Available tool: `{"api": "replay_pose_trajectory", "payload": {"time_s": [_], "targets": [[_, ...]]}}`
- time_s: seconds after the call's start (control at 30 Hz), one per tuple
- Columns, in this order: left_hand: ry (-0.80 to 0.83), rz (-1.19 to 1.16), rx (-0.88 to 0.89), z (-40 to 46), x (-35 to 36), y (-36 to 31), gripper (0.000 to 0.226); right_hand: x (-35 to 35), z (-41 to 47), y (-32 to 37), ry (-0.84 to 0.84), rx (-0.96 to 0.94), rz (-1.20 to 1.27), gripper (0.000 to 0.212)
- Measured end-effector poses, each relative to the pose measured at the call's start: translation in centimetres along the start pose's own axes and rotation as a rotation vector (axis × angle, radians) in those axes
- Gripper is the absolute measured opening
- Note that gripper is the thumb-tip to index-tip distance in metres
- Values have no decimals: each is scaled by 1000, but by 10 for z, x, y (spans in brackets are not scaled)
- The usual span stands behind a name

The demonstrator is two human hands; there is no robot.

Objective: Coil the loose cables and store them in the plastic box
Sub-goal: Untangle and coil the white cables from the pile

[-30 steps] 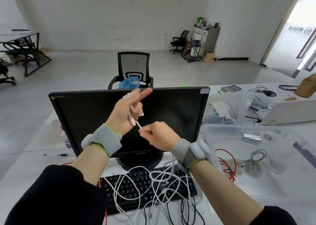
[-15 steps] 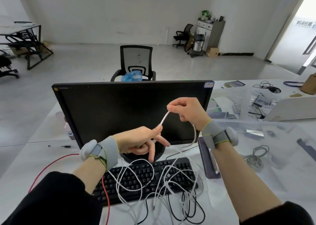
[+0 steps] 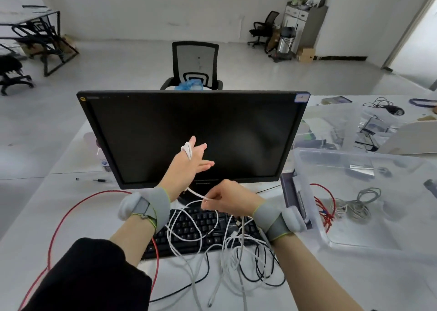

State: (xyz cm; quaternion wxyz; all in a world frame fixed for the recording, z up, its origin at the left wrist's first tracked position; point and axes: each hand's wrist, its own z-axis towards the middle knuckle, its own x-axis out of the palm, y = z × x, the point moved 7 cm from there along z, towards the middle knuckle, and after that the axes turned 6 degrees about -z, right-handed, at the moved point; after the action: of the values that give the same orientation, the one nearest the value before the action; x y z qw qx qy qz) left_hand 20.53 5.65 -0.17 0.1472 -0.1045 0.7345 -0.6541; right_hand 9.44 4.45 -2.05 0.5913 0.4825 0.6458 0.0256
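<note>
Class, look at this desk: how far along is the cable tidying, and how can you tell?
Done: a grey coil and a red coil already lie in the plastic box. In hand: the left hand has white cable looped round its fingers, and the right hand pinches the same cable. Left: a tangle of white and black cables over the keyboard, and a loose red cable.

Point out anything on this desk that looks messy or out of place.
A tangle of white cables and black cables sprawls over the keyboard, blocking its keys. A red cable loops loose across the desk. The plastic box sits tilted, with coiled cables inside.
</note>
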Motion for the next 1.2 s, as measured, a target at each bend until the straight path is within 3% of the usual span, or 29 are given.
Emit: {"api": "replay_pose_trajectory", "payload": {"time_s": [0.13,0.2,0.23,0.33,0.43,0.57,0.67,0.77,0.83,0.93,1.0,1.1,1.2], "targets": [[32,485,-20,-7,5,32,52,-24,-2,-7,-80,6,-101,18],[150,627,-121,-13,11,46,46,-38,-5,-13,-185,-8,-66,13],[226,635,-180,-17,16,50,55,-46,-6,-17,-252,-8,-45,10],[403,381,-302,-30,35,53,68,-63,-4,-39,-428,44,51,8],[511,23,-271,-37,43,43,48,-57,-3,-56,-519,108,128,19],[392,-521,-212,-33,36,32,31,-19,-1,-53,-559,105,189,32],[168,-762,-218,-28,29,39,26,17,2,-46,-375,81,138,36],[26,-952,-261,-27,24,57,40,51,3,-40,-93,92,45,24],[-68,-965,-242,-23,16,68,48,67,-2,-41,34,130,10,31],[-167,-733,-155,-12,-7,78,57,82,-13,-48,221,146,-36,26],[-130,-295,-103,-7,-17,81,62,77,-17,-48,201,145,-36,26],[67,377,-102,-17,7,88,60,46,-14,-40,19,95,-5,16],[184,518,-219,-38,37,99,58,-5,-18,-41,-309,58,-25,10]]}}
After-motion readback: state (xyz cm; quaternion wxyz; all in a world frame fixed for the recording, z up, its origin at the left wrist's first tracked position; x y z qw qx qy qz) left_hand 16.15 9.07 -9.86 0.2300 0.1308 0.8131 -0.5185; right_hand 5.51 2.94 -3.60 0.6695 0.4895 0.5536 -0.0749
